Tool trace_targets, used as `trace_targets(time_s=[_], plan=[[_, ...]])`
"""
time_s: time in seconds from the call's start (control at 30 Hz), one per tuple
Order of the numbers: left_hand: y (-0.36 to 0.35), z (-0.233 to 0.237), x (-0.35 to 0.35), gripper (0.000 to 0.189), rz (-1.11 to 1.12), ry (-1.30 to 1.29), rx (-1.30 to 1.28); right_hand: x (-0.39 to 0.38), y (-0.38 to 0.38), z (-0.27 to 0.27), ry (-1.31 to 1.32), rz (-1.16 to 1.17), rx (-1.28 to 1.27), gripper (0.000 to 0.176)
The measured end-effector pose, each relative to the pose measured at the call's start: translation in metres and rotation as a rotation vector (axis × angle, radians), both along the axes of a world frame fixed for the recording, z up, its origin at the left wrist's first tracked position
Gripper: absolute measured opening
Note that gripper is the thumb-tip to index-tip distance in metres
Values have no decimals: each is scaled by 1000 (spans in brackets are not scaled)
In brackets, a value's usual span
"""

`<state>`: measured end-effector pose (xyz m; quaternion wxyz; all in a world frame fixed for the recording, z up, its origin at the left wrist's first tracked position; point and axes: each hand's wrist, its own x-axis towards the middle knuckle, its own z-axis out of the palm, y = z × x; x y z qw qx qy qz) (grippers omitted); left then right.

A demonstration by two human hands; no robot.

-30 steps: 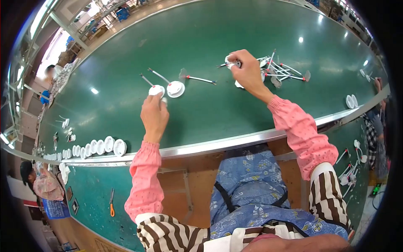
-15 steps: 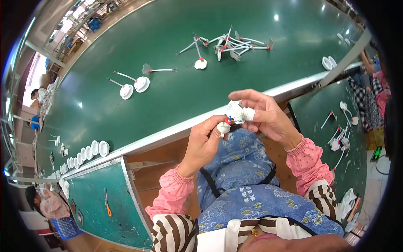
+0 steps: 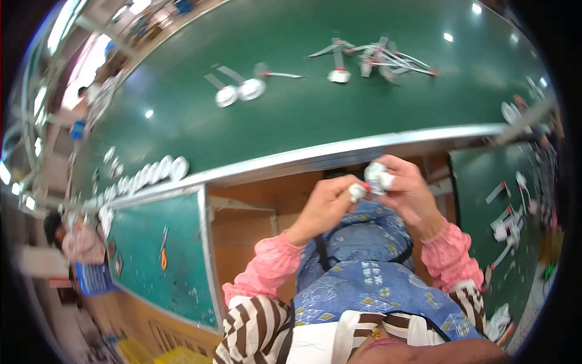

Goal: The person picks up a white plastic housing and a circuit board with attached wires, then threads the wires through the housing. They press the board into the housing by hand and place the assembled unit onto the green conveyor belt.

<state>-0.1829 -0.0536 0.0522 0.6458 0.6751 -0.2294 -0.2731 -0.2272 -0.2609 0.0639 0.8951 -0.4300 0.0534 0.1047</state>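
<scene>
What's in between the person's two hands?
In the head view, a small red bit shows between the left hand and right hand, with a smaller white part held by the left and a bigger white part by the right.

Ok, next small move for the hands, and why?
Probably hold the white part steady in the right hand and ease the red piece into line with it using the left hand. The right fingers grip the white part, the left look pinched on the red piece, and the two pieces meet between them. Blur hides their exact fit.
</scene>
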Motion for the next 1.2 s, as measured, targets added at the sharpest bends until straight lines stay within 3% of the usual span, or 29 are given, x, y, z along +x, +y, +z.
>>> trace_targets(time_s=[0.17,0.27,0.3,0.4,0.5,0.57,0.6,0.63,0.67,0.7,0.73,0.8,0.87,0.93,1.07,1.2], plan=[[40,-25,-14,13,270,-740,144,3,-8,-6,-27,10,24,26],[57,-21,-31,17,297,-757,302,6,4,-6,-25,72,71,23],[58,-26,-31,13,374,-785,250,7,10,-5,-25,85,82,23],[68,-26,-35,15,342,-39,181,10,40,-8,-38,89,91,24],[81,-29,-37,20,352,138,2,25,58,-6,-38,90,113,27],[108,-20,-25,19,389,-134,134,31,63,-13,-34,30,111,26],[127,-16,-13,19,527,-590,246,34,63,-11,-50,53,91,26],[153,-1,-3,25,569,-536,353,37,60,-7,-63,66,69,26],[187,-7,14,31,650,-787,542,39,54,-3,-74,60,43,26],[211,-7,31,35,732,-827,755,39,55,0,-61,37,18,30],[241,-12,51,39,759,-1044,796,39,55,0,-79,48,61,32],[257,-1,69,38,784,-921,895,39,60,-5,-55,0,97,33],[196,43,52,37,689,-649,574,40,60,-3,-64,41,121,30],[147,40,36,36,469,-596,300,41,65,1,-57,58,90,26],[89,27,23,36,221,-688,139,41,77,6,-21,115,41,25],[75,7,21,18,164,-261,-62,40,75,7,1,116,19,27]])
